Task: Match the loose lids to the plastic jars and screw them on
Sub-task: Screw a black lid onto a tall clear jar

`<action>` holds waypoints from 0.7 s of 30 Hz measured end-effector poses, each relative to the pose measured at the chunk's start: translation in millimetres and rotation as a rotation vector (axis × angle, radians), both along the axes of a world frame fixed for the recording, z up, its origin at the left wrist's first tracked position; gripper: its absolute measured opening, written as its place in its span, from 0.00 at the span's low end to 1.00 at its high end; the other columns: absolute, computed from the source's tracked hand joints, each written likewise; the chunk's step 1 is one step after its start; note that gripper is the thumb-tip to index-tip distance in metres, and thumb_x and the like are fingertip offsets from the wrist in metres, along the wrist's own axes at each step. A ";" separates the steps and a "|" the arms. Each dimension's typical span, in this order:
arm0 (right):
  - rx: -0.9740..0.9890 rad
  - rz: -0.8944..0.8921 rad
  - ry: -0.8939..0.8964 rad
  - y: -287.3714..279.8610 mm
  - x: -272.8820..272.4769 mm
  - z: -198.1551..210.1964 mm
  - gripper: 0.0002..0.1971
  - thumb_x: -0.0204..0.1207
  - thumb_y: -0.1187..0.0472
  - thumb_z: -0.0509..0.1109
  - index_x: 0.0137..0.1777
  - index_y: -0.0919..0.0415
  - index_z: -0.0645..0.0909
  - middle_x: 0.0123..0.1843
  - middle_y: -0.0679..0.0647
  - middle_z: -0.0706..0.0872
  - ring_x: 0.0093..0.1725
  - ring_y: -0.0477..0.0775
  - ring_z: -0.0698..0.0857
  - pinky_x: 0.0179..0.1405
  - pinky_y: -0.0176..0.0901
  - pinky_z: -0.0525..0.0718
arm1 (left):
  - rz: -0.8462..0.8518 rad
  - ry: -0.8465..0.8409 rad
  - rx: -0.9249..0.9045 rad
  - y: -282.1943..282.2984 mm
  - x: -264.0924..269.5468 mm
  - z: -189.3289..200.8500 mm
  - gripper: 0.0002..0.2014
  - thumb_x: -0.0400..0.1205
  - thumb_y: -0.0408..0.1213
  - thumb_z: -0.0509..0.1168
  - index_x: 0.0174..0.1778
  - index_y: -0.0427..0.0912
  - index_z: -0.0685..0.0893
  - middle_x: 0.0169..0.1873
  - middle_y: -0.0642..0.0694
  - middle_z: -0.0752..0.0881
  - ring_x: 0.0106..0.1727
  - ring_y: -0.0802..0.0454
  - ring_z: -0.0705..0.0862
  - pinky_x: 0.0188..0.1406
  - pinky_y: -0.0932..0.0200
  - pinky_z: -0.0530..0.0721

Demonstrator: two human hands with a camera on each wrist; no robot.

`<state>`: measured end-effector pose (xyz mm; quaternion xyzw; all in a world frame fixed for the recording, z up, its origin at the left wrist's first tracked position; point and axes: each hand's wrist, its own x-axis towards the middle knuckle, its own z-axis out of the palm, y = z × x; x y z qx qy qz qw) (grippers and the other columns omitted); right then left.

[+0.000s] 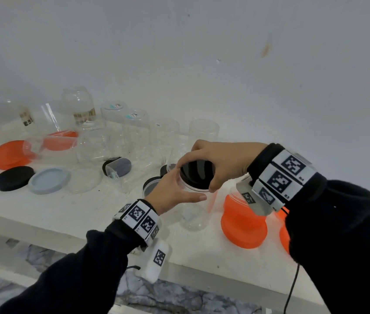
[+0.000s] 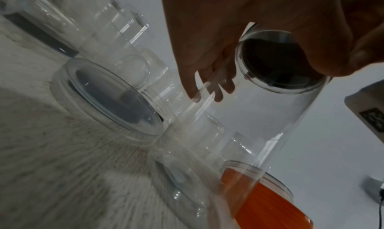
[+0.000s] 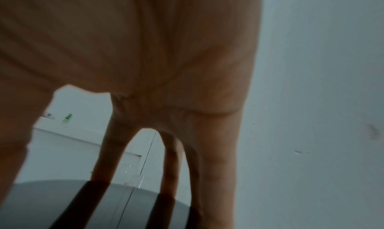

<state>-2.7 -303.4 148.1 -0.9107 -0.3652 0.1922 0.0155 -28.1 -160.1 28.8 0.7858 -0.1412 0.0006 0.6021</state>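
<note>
A tall clear plastic jar stands upright near the table's front edge. My left hand grips its upper wall, thumb across the front. A black lid sits on the jar's mouth, and my right hand holds it from above with fingers curled round its rim. The left wrist view shows the jar from below with the black lid on top under my fingers. In the right wrist view my fingers reach down onto the glossy lid.
Several clear jars crowd the back of the white table. Loose lids lie at left: orange, black, pale blue. An orange-lidded jar stands upside down right of my hands. The table edge runs along the front.
</note>
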 end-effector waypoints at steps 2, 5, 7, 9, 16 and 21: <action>0.003 0.017 0.012 -0.2 0.8 0.4 0.39 0.65 0.65 0.77 0.73 0.38 0.67 0.64 0.50 0.66 0.61 0.56 0.75 0.58 0.55 0.82 | -0.045 0.023 -0.018 0.5 0.9 1.0 0.29 0.68 0.26 0.77 0.61 0.48 0.75 0.52 0.58 0.83 0.50 0.78 0.80 0.46 0.81 0.74; 0.003 0.026 0.001 0.1 2.1 0.9 0.39 0.64 0.64 0.77 0.72 0.37 0.68 0.64 0.50 0.66 0.59 0.55 0.75 0.57 0.54 0.82 | -0.080 0.034 -0.013 1.2 1.4 1.4 0.30 0.68 0.27 0.76 0.64 0.47 0.74 0.53 0.58 0.83 0.53 0.77 0.80 0.48 0.82 0.73; -0.008 0.024 -0.023 1.4 3.0 1.8 0.38 0.63 0.61 0.78 0.71 0.35 0.68 0.62 0.49 0.67 0.58 0.54 0.75 0.56 0.53 0.82 | -0.092 0.025 0.001 0.9 1.1 1.1 0.31 0.68 0.29 0.77 0.64 0.48 0.74 0.54 0.57 0.83 0.54 0.76 0.80 0.48 0.82 0.73; -0.021 0.027 -0.049 3.4 4.9 2.8 0.38 0.62 0.58 0.80 0.70 0.34 0.68 0.60 0.48 0.68 0.57 0.53 0.74 0.56 0.52 0.82 | -0.083 0.015 0.004 -0.3 0.6 0.7 0.32 0.66 0.31 0.79 0.62 0.53 0.73 0.54 0.58 0.83 0.54 0.76 0.79 0.49 0.81 0.74; -0.002 -0.023 -0.172 10.7 4.7 -0.5 0.33 0.58 0.43 0.80 0.64 0.42 0.73 0.46 0.45 0.75 0.51 0.50 0.77 0.46 0.46 0.83 | -0.037 -0.001 -0.040 -5.0 -0.1 -1.7 0.30 0.61 0.37 0.78 0.57 0.57 0.74 0.52 0.58 0.85 0.55 0.68 0.82 0.50 0.76 0.77; -0.018 -0.062 -0.324 14.5 1.7 -9.2 0.32 0.62 0.35 0.74 0.57 0.60 0.80 0.43 0.52 0.83 0.41 0.52 0.82 0.27 0.39 0.77 | -0.060 0.004 -0.041 -4.5 -1.1 0.4 0.30 0.59 0.41 0.78 0.57 0.55 0.75 0.51 0.57 0.85 0.55 0.69 0.82 0.50 0.76 0.77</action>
